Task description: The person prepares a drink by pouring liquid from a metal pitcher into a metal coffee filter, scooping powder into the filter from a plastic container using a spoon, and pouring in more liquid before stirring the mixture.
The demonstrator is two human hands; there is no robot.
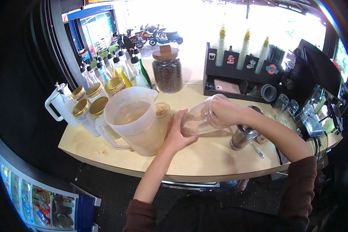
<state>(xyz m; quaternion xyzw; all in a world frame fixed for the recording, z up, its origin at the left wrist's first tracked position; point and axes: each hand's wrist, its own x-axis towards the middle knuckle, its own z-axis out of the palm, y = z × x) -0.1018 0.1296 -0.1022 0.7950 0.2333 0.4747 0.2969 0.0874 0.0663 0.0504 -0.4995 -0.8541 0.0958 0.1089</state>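
Note:
A clear plastic jar lies tilted over the wooden counter, its mouth toward the right. Around its base end my left hand is wrapped. My right hand reaches into the jar's mouth; its fingers are inside, and what they hold, if anything, I cannot make out. Some pale contents show near the jar's bottom. Just left of my left hand stands a large translucent pitcher with cloudy liquid in it. Behind the hands sits a small round container with pale pieces.
Gold-lidded jars, pump bottles and a white jug stand at left. A coffee bean jar is at the back. Right are a black cup organizer, a metal-topped canister and glasses. The counter's front edge curves nearby.

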